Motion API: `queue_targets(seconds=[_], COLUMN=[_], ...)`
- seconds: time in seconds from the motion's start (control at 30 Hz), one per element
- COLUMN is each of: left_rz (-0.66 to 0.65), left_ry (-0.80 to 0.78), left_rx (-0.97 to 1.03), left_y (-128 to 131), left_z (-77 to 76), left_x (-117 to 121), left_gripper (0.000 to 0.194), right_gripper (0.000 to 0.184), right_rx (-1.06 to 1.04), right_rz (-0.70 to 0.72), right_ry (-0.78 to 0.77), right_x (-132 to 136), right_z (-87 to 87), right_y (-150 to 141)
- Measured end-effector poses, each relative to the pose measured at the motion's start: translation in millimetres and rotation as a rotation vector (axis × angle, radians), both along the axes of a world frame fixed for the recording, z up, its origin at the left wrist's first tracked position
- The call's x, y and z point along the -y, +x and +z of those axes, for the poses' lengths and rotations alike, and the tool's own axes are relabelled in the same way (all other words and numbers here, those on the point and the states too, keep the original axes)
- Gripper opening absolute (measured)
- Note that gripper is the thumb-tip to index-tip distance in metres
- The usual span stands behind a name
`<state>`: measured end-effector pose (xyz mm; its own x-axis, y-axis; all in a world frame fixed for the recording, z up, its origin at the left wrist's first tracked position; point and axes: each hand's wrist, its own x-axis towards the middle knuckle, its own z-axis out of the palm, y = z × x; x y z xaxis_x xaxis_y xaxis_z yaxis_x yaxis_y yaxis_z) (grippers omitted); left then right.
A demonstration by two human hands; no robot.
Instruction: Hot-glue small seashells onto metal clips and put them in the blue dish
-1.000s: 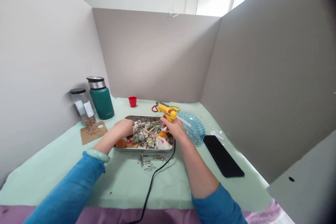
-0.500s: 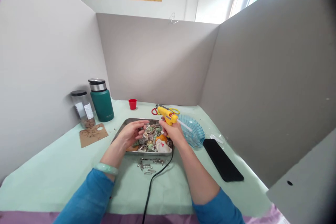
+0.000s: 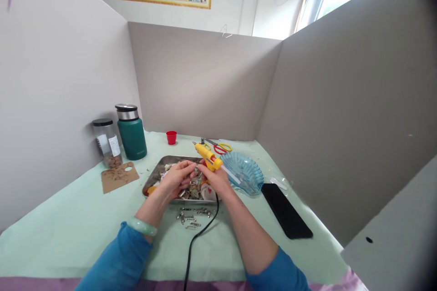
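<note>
metal tray (image 3: 174, 159) of seashells (image 3: 207, 192): over its middle, the left hand (image 3: 175, 181) has fingertips drawn together, on anything or not, i cannot tell. small metal fittings (image 3: 193, 225) lie in front. over the tray's right side, the right hand (image 3: 216, 178) grasps a yellow glue gun (image 3: 207, 158); a snag on its black cord (image 3: 190, 254) could jerk it askew.

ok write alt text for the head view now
A person's left hand and right hand are close together over a metal tray of shells, the right holding a yellow glue gun. Small metal pieces lie in front of the tray, with a blue dish to its right.
</note>
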<state>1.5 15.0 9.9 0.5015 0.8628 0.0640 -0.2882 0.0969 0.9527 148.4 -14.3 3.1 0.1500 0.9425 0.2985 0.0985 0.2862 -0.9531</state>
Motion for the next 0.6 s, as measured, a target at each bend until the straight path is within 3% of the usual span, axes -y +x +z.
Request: queue_targets(seconds=[0.13,0.27,0.6], left_rz=[-0.020,-0.059,-0.098], left_ry=[-0.010,-0.175,-0.336], left_rx=[0.051,0.092,0.180], left_y=[-4.2,-8.7,-12.9], left_z=[0.8,3.8,6.6], left_x=[-0.2,0.7,2.7], left_gripper=[0.025,0.028,0.024], right_gripper=[0.023,0.023,0.027], right_rx=[-0.109,-0.191,-0.156], right_rz=[0.001,0.037,0.015], right_ry=[0.010,0.038,0.023], right_x=[-3.1,-4.6,-6.1], right_z=[-2.1,-2.9,-4.6], right_y=[0.5,0.6,1.6])
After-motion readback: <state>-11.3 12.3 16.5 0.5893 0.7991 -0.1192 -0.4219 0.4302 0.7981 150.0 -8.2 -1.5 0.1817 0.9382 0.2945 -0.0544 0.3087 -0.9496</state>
